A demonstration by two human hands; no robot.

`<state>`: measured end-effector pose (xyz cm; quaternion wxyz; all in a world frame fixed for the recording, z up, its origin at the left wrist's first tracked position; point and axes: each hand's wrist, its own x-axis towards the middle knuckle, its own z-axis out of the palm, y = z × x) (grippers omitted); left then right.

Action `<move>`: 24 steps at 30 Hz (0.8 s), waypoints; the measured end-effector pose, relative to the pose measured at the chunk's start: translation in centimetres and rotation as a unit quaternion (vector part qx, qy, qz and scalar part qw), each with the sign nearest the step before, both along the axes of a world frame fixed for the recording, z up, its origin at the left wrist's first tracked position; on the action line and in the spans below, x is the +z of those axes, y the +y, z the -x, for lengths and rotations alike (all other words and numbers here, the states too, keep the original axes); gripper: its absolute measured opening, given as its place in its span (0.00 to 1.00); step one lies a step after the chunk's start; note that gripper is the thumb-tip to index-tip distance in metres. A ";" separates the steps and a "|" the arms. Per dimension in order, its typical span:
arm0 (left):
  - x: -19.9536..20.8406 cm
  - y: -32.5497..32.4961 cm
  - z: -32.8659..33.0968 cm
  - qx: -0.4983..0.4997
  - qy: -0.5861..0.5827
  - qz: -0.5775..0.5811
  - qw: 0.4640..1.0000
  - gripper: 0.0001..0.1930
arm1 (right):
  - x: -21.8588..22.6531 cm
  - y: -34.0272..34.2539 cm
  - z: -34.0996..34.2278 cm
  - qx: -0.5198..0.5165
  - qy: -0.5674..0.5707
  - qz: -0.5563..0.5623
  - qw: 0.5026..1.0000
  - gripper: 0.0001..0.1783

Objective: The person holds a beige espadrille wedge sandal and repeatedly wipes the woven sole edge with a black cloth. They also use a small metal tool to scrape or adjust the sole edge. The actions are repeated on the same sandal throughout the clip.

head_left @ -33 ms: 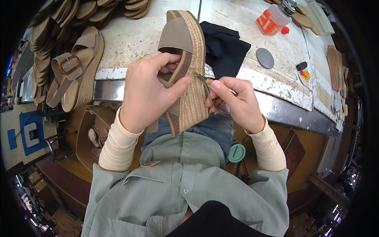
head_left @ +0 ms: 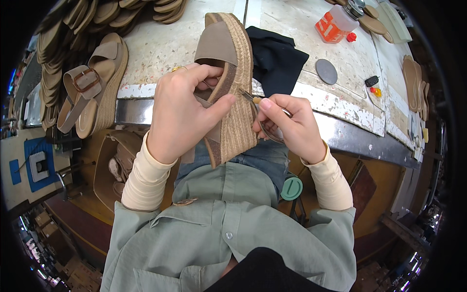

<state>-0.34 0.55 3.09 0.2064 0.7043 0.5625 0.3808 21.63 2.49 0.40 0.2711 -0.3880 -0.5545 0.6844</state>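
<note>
A taupe wedge sandal (head_left: 237, 124) with a braided rope side stands tilted, toe up, at the table's front edge above my lap. My left hand (head_left: 180, 109) grips it, the fingers tucked inside under the strap and the thumb pressed on the rope side. In my right hand (head_left: 294, 121) is a pair of small metal scissors (head_left: 248, 95), a handle loop showing below the fingers. The tips of the scissors touch the braided side near my left thumb. The hand hides most of the scissors' middle.
A matching buckled sandal (head_left: 104, 73) stands at left, beside stacked soles (head_left: 51, 63). Behind the held sandal lies a black cloth (head_left: 275, 58). Farther right are a bottle of red-orange liquid (head_left: 335, 24), a grey disc (head_left: 326, 71) and a small black object (head_left: 372, 81).
</note>
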 end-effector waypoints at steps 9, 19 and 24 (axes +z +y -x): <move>-0.5 0.7 -0.3 0.025 -0.027 -0.004 0.999 0.12 | -0.3 0.8 0.2 0.001 0.007 0.004 1.000 0.18; -0.6 1.0 -0.9 0.060 -0.038 0.041 0.997 0.10 | -1.7 -0.2 0.1 -0.053 0.095 -0.006 0.994 0.18; -1.0 1.0 -0.6 0.049 -0.043 0.015 0.998 0.10 | -0.8 0.0 0.2 -0.038 0.048 0.023 0.998 0.18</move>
